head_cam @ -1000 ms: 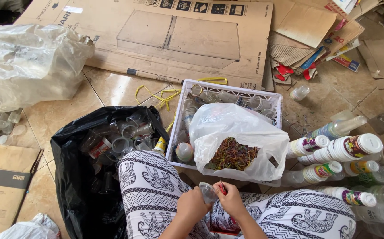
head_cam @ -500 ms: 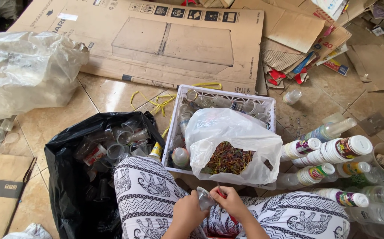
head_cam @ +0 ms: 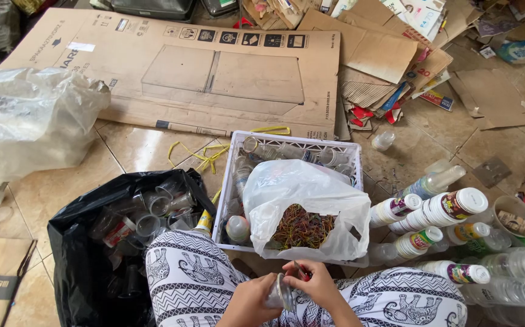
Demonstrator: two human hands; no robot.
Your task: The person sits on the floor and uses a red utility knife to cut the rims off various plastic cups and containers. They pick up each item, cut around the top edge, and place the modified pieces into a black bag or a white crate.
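Between the knees, at the bottom edge of the view, both hands meet over a small clear plastic cup (head_cam: pixel 279 292); left hand (head_cam: pixel 251 301) curls its fingers (head_cam: pixel 265 289) round the cup's side, gripping it; right hand (head_cam: pixel 318 284) has fingertips (head_cam: pixel 294 271) pinched closed at the cup's rim w/ a bit of red showing just beside them, can't tell what it is. Cup sits tilted betw. the two hands, above the lap in elephant-print trousers (head_cam: pixel 190 281).

Just beyond the fingers: a translucent plastic bag (head_cam: pixel 305 203), open at the top, w/ a tangle of coloured rubber bands (head_cam: pixel 302 227) inside; bag rests in a white plastic crate (head_cam: pixel 238 158) that also holds clear bottles and cups. Left of the left-hand fingers, near: black bin bag (head_cam: pixel 72 266), mouth open, full of clear cups. Right of the right-hand fingers: a heap of plastic bottles (head_cam: pixel 438 212) w/ white caps and coloured labels, lying on their sides on the tiled floor (head_cam: pixel 135 148). Further out past the crate: yellow straps (head_cam: pixel 205 154) on the tiles, then a big flattened cardboard box (head_cam: pixel 214 75); far left, a large clear plastic sack (head_cam: pixel 29 127); far right, loose cardboard scraps and paper, well apart from the hands.
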